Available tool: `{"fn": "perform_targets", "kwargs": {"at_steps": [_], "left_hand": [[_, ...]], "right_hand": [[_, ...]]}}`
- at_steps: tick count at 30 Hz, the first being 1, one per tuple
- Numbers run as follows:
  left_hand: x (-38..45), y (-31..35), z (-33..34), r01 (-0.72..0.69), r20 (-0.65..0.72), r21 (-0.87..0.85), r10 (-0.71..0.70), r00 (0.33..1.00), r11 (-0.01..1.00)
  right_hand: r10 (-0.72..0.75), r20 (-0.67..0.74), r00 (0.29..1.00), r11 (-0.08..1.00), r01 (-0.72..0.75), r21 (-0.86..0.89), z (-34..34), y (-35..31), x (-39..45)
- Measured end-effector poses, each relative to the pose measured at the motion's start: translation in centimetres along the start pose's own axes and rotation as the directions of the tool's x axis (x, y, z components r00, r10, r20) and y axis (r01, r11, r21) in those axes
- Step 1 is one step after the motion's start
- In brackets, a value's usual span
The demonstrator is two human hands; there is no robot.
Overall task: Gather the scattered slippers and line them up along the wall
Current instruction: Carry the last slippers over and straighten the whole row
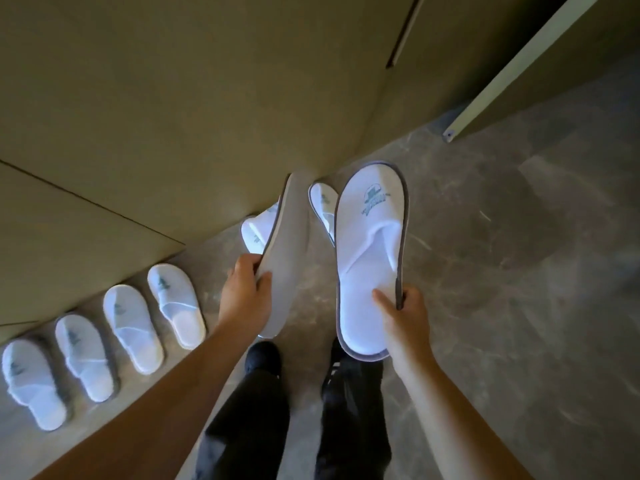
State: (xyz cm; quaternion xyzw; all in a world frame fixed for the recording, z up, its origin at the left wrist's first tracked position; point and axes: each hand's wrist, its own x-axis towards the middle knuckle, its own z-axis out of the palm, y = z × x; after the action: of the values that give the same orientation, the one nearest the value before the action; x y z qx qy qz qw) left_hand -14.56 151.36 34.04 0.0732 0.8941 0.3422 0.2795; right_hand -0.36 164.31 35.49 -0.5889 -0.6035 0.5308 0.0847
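Note:
My left hand [244, 289] grips a slipper [289, 258] turned sideways, so its grey sole faces me. My right hand [403, 315] holds a second white slipper [370, 258] face up by its edge, a blue logo on its toe. Both are held above the floor in front of me. Several white slippers [126, 327] stand side by side along the wall [173, 116] at the lower left. Two more white slippers, one [258, 230] behind the left-hand slipper and one [322, 206] between the held ones, lie on the floor by the wall, partly hidden.
The floor [502, 254] is grey marbled tile. My dark trousers and shoes [263, 358] show below the hands. A pale door edge [512, 71] angles in at the upper right, with a dark vertical gap [403, 32] in the wall panel beside it.

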Motion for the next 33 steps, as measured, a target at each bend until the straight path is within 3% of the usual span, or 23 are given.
{"fn": "perform_targets", "kwargs": {"at_steps": [9, 20, 26, 29, 33], "left_hand": [[15.8, -7.8, 16.4, 0.068, -0.137, -0.04, -0.073, 0.988, 0.997], [30.8, -19.5, 30.6, -0.143, -0.185, -0.015, 0.138, 0.973, 0.99], [29.2, -20.5, 29.7, -0.085, -0.017, 0.021, 0.086, 0.996, 0.996], [28.2, -20.1, 26.4, -0.082, 0.03, -0.194, 0.089, 0.996, 0.978], [27.6, -20.7, 21.9, 0.046, 0.106, -0.529, 0.012, 0.994, 0.848]], "right_hand": [[0.009, 0.095, 0.995, 1.0, -0.006, -0.031, 9.8, 12.4, 20.9], [-0.099, 0.106, 0.989, 0.994, 0.093, 0.06, 18.2, 23.7, 34.0], [-0.176, 0.161, 0.971, 0.983, 0.164, 0.087, 18.8, 22.6, 33.6], [-0.244, 0.246, 0.938, 0.967, 0.217, 0.132, 20.6, 21.5, 32.1], [-0.325, 0.418, 0.848, 0.945, 0.278, 0.17, 25.2, 20.7, 29.7]]}}
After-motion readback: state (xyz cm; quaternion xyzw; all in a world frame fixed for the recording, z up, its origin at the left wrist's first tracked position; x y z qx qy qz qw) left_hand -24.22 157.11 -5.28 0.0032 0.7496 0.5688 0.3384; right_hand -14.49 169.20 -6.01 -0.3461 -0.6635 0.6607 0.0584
